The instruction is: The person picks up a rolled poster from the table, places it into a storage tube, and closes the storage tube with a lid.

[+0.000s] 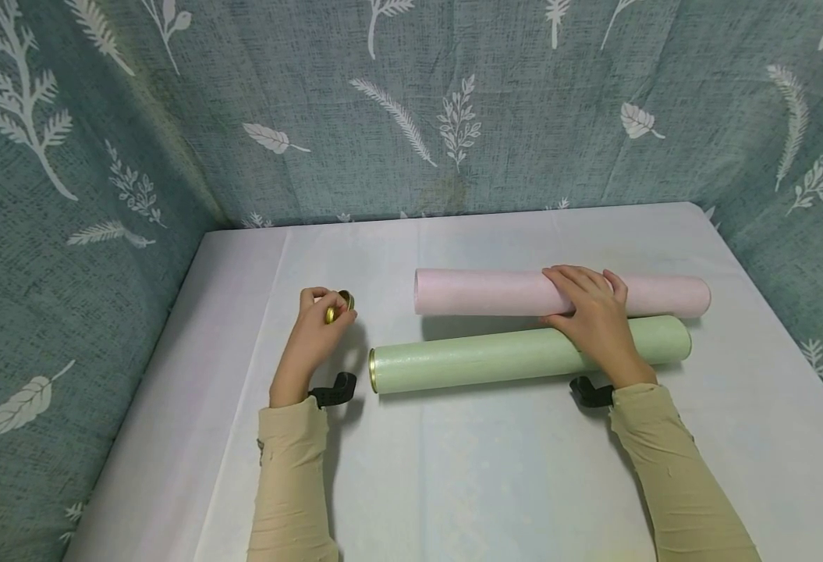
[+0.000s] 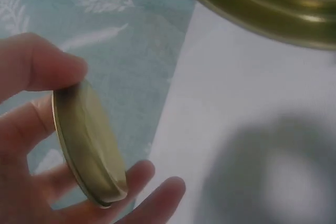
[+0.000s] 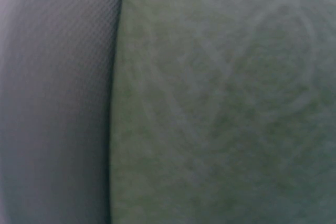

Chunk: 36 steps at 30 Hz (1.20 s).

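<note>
My left hand pinches a small round gold metal lid between thumb and fingers, left of the tubes. The lid is tilted on edge, and fingers cover part of it in the head view. My right hand grips a pink tube, fingers over its top and thumb on its near side. Below that hand a pale green tube lies on the table, its gold-rimmed end facing left. In the right wrist view, the green tube's surface fills most of the picture.
Both tubes lie side by side on a white-covered table, slightly angled to each other. Grey-green leaf-patterned cloth hangs behind the table and along its sides. A black wrist camera sits at the left wrist, another at the right.
</note>
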Motion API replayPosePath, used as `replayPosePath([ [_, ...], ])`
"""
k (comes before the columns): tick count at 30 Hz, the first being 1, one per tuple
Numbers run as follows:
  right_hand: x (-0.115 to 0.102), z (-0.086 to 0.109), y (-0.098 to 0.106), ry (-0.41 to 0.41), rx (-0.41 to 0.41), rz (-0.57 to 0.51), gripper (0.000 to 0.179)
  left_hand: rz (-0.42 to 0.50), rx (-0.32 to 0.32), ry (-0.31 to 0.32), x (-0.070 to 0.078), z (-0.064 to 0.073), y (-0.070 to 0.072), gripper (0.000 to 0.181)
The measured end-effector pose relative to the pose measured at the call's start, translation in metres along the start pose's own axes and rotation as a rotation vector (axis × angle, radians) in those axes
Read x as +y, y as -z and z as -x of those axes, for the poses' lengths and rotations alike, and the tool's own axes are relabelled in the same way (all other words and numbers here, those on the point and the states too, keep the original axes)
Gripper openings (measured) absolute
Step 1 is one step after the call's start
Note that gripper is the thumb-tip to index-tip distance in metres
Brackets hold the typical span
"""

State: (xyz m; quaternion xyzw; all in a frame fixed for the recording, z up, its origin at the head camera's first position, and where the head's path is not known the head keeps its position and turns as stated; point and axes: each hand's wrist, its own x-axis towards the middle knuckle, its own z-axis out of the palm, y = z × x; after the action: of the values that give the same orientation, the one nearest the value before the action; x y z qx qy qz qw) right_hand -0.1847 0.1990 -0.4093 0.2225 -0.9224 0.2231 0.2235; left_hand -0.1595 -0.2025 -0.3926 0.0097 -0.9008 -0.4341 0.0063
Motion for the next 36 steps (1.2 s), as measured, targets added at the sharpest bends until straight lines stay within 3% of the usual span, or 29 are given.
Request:
replayPosePath([
  [5, 0.000, -0.001, -0.001, -0.001, -0.004, 0.007, 0.070, 0.022, -0.026, -0.035, 0.003, 0.000, 0.000, 0.021],
  [12, -0.001, -0.001, 0.000, -0.002, -0.006, 0.006, 0.070, 0.064, -0.057, -0.022, 0.013, 0.003, -0.001, 0.023],
  [20, -0.001, 0.000, 0.001, 0.002, 0.005, -0.005, 0.071, 0.193, -0.105, -0.152, 0.032, 0.004, -0.010, 0.031],
  [31, -0.001, 0.000, 0.000, -0.001, 0.002, -0.002, 0.070, 0.171, -0.133, -0.109, 0.043, 0.004, -0.017, 0.034],
  [36, -0.001, 0.000, 0.000, 0.012, 0.008, -0.004, 0.070, 0.239, -0.168, -0.106, 0.054, 0.010, -0.018, 0.045],
])
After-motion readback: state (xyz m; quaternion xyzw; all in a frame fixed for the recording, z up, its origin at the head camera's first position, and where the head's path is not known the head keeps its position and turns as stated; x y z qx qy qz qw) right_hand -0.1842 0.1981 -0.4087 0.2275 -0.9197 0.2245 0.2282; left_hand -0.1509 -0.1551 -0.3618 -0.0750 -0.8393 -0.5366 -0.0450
